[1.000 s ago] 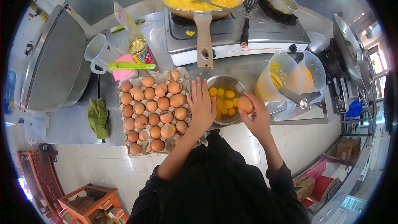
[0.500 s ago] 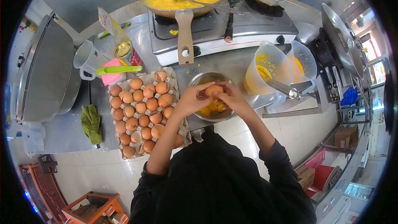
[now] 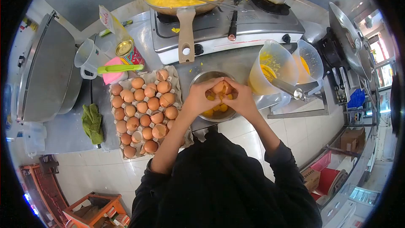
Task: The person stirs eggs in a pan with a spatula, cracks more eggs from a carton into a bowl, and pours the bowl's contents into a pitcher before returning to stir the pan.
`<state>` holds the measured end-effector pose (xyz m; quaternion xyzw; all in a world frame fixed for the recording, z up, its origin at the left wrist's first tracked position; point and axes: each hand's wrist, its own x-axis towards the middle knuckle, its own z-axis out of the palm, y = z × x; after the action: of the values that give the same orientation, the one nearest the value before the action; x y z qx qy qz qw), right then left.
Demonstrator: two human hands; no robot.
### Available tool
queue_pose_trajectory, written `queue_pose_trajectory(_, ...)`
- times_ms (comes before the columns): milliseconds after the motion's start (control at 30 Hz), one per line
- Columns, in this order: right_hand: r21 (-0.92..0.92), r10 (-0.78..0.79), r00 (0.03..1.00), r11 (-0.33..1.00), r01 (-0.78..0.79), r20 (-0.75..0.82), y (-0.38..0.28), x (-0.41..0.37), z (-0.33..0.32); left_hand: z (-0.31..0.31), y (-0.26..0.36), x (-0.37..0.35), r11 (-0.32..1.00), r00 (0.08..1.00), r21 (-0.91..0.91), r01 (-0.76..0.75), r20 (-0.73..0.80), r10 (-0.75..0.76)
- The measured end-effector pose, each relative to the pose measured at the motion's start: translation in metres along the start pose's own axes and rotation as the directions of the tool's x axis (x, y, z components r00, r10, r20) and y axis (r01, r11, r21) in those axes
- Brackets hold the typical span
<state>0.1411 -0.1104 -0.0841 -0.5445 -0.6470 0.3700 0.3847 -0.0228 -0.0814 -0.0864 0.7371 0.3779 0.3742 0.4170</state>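
Note:
Over a steel bowl [image 3: 198, 77], both hands grip one brown egg [image 3: 220, 87], whose shell looks cracked apart. My left hand [image 3: 201, 97] holds its left side and my right hand [image 3: 241, 97] its right side, fingertips meeting above it and thumbs below. Several yellow yolks [image 3: 219, 108] lie in the bowl under the hands. Left of the bowl, a cardboard egg tray [image 3: 174, 76] bears many brown eggs and some broken shells; my left forearm passes over its right edge.
Behind the bowl is a gas stove [image 3: 211, 38] with a pan [image 3: 186, 33] of yellow egg mixture and a spatula. Two plastic jugs [image 3: 276, 59] with whisks stand to the right. A can [image 3: 134, 57], a clear jug [image 3: 87, 59] and a green cloth [image 3: 92, 124] are at left.
The hands have drawn level around the egg, with fingertips together above it. The egg has turned and its shell now looks parted.

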Motion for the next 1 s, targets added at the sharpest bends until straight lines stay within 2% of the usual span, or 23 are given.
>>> queue_pose_trajectory(67,-0.137,-0.141,0.99,0.981,0.138,-0.013,-0.008,-0.003,-0.004,-0.002,0.004,-0.001,0.999,1.0,0.039,-0.023,-0.003,0.023)
queue_pose_trajectory(100,-0.135,-0.143,0.99,0.981,0.141,-0.008,-0.01,-0.006,-0.006,-0.003,0.006,-0.002,0.995,0.998,0.087,-0.058,0.008,0.057)
queue_pose_trajectory(167,-0.452,-0.22,0.975,0.873,0.185,-0.027,-0.014,-0.012,-0.008,-0.005,0.01,-0.003,0.985,0.996,0.145,-0.089,0.007,0.088)
queue_pose_trajectory(233,-0.5,-0.253,0.967,0.841,0.205,-0.03,-0.016,-0.019,-0.01,-0.009,0.014,-0.006,0.909,0.971,0.343,-0.239,0.077,0.226)
queue_pose_trajectory(267,-0.555,-0.278,0.96,0.805,0.208,-0.043,-0.019,-0.02,-0.006,-0.012,0.016,-0.008,0.899,0.963,0.345,-0.269,0.128,0.239)
queue_pose_trajectory(300,-0.541,-0.294,0.956,0.807,0.235,-0.023,-0.025,-0.02,0.0,-0.014,0.018,-0.011,0.896,0.968,0.366,-0.25,0.107,0.227)
queue_pose_trajectory(367,-0.373,-0.182,0.983,0.914,0.161,-0.023,-0.039,-0.017,0.007,-0.019,0.02,-0.018,0.948,0.975,0.229,-0.22,0.064,0.211)
queue_pose_trajectory(400,-0.326,-0.188,0.982,0.927,0.185,0.025,-0.048,-0.01,0.015,-0.028,0.024,-0.026,0.984,0.992,0.137,-0.115,0.064,0.107)
queue_pose_trajectory(433,-0.317,-0.201,0.979,0.926,0.203,0.04,-0.053,-0.002,0.026,-0.036,0.025,-0.034,0.983,0.994,0.15,-0.106,0.046,0.1)
queue_pose_trajectory(467,-0.247,-0.214,0.969,0.939,0.238,0.121,-0.059,0.008,0.038,-0.044,0.025,-0.043,0.998,0.992,-0.063,-0.017,-0.124,0.009)
queue_pose_trajectory(500,-0.173,-0.229,0.953,0.949,0.264,0.198,-0.067,0.018,0.053,-0.054,0.025,-0.051,0.958,0.957,-0.285,0.033,-0.266,-0.113)
queue_pose_trajectory(567,-0.031,-0.42,0.895,0.903,0.429,0.148,-0.076,0.045,0.096,-0.087,0.005,-0.076,0.98,0.912,-0.143,0.14,-0.367,-0.184)
queue_pose_trajectory(633,-0.029,-0.472,0.868,0.876,0.481,0.153,-0.087,0.07,0.144,-0.122,0.015,-0.096,0.947,0.809,-0.089,0.308,-0.499,-0.31)
queue_pose_trajectory(700,-0.16,-0.38,0.88,0.886,0.434,0.284,-0.105,0.092,0.184,-0.139,-0.01,-0.119,0.978,0.657,-0.019,0.208,-0.738,-0.154)
queue_pose_trajectory(733,-0.155,-0.392,0.875,0.882,0.445,0.284,-0.106,0.1,0.201,-0.148,-0.014,-0.128,0.979,0.653,-0.01,0.205,-0.744,-0.145)
queue_pose_trajectory(800,-0.263,-0.428,0.856,0.824,0.502,0.29,-0.111,0.115,0.228,-0.164,-0.017,-0.145,0.94,0.537,-0.06,0.336,-0.807,-0.244)
queue_pose_trajectory(833,-0.258,-0.436,0.852,0.822,0.508,0.29,-0.112,0.124,0.233,-0.169,-0.017,-0.152,0.941,0.534,-0.055,0.335,-0.812,-0.238)
queue_pose_trajectory(900,-0.339,-0.261,0.848,0.832,0.44,0.461,-0.109,0.14,0.233,-0.176,-0.017,-0.165,0.896,0.494,-0.007,0.444,-0.832,-0.251)
queue_pose_trajectory(933,-0.34,-0.262,0.845,0.829,0.445,0.467,-0.103,0.146,0.232,-0.179,-0.02,-0.169,0.896,0.488,-0.011,0.444,-0.835,-0.253)
queue_pose_trajectory(1000,-0.313,-0.486,0.649,0.603,0.734,0.585,-0.087,0.153,0.229,-0.182,-0.025,-0.176,0.858,0.466,-0.003,0.514,-0.838,-0.282)
